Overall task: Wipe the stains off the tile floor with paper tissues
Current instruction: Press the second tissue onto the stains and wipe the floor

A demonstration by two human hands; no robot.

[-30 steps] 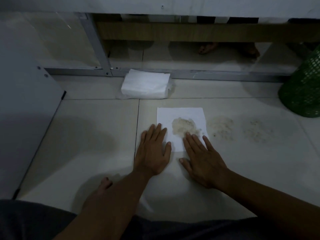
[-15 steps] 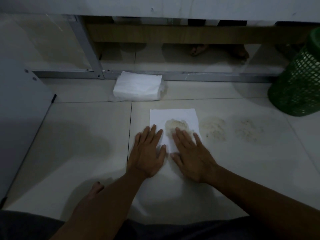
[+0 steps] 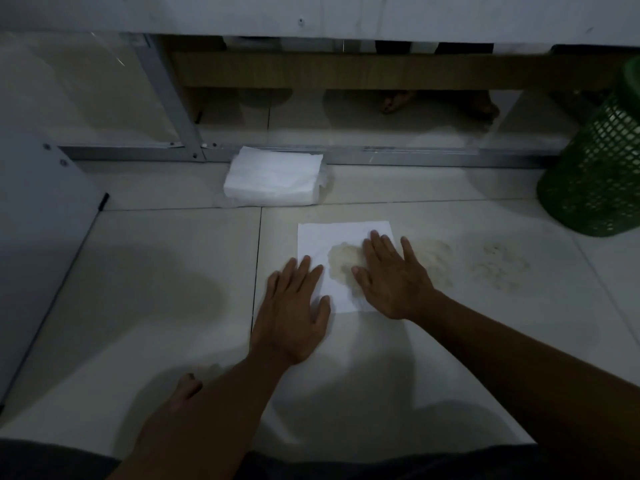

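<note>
- We see 1 paper tissue [image 3: 341, 242] flat on the tile floor [image 3: 166, 271], brown stain soaked thru its middle.
- L hand [image 3: 294, 311] spread, palm down on tissue's near-left corner; R hand [image 3: 393, 278] spread, pressing its right side.
- 2 bare stains [image 3: 434, 254] [image 3: 498, 266] to the right.
- 1 tissue stack [image 3: 273, 178] behind; 1 green mesh basket [image 3: 595, 174], contents we can't tell.

Your left hand [image 3: 292, 313] lies flat, palm down, on the near left corner of a white paper tissue [image 3: 325, 237] spread on the tile floor [image 3: 156, 271]. Your right hand [image 3: 394, 275] presses flat on its right side, beside a brownish wet patch [image 3: 343, 259] soaking through. Two more stains [image 3: 498, 265] mark the floor to the right. A tissue stack [image 3: 273, 178] sits further back, and a green mesh basket [image 3: 595, 168] stands far right.
</note>
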